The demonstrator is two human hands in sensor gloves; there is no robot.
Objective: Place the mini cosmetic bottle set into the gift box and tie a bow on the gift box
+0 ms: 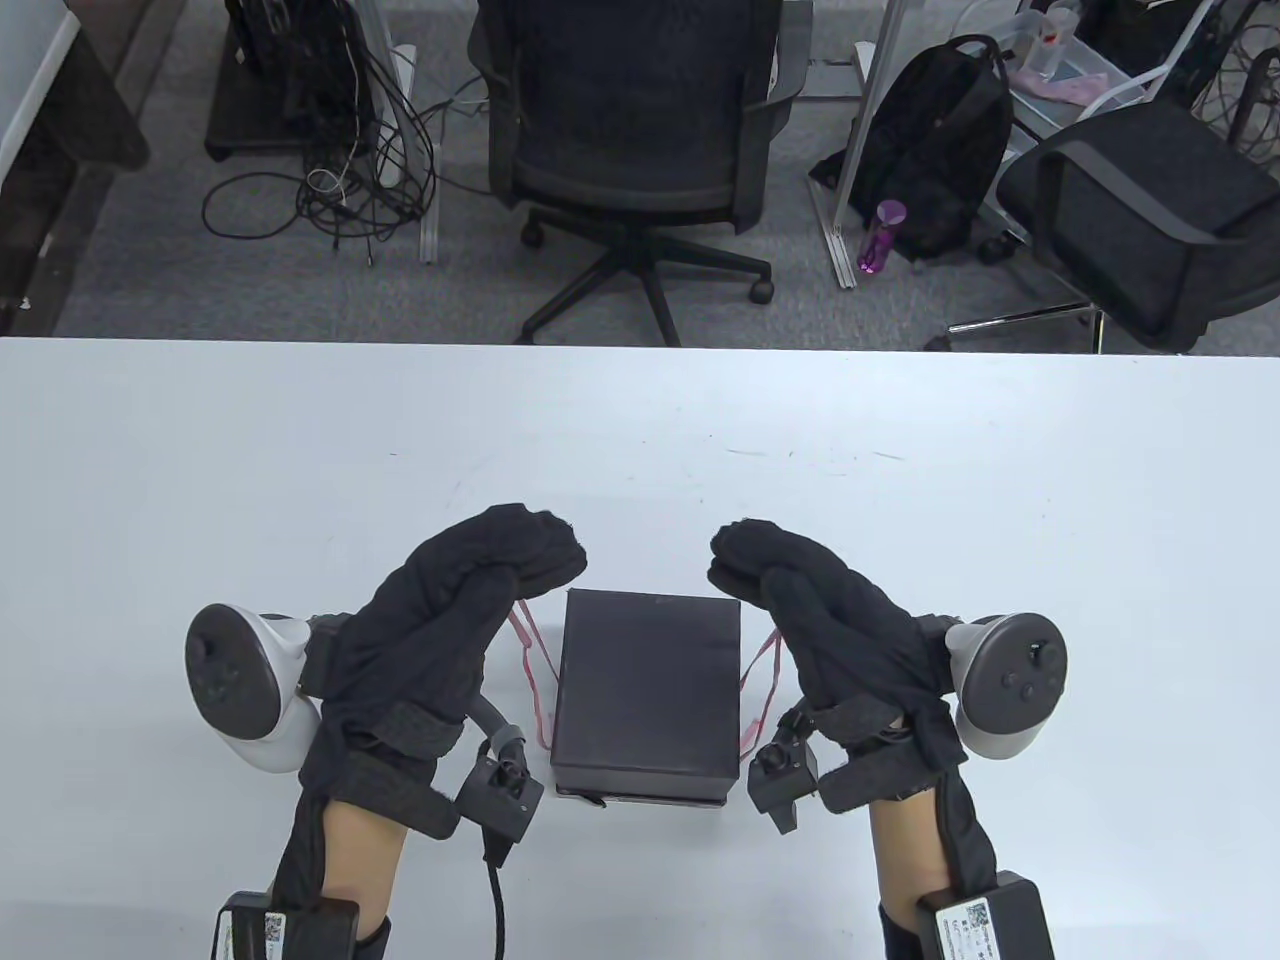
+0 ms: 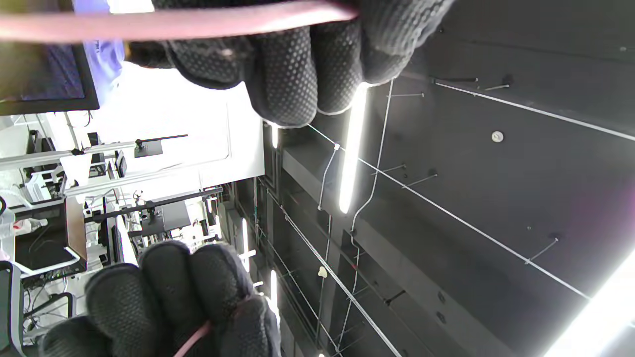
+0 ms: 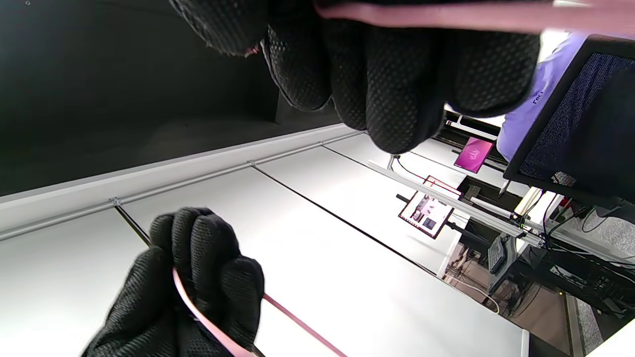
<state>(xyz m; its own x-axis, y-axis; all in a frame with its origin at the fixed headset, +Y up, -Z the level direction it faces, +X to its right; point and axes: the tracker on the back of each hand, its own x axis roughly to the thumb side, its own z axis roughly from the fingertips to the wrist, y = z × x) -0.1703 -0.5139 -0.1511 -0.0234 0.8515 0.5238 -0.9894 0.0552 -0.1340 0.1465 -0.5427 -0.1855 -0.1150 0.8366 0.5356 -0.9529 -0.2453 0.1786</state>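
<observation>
A white table (image 1: pixel 200 480) stood in an office, with a black swivel chair (image 1: pixel 635 150), a tangle of cables (image 1: pixel 340 170) and a black backpack (image 1: pixel 935 150) on the grey carpet beyond its far edge. Near the front of the table sat the closed black gift box (image 1: pixel 648 690), its lid on. A thin pink ribbon (image 1: pixel 530 660) ran out from under the box on both sides and rose to the gloves. The left hand (image 1: pixel 450 620) was raised just left of the box, its fingers curled tight round the left end of the ribbon. The right hand (image 1: pixel 830 620) mirrored it just right of the box, fingers clenched on the other end. The two fists were held apart above the far corners of the box. The cosmetic bottles could not be seen.
</observation>
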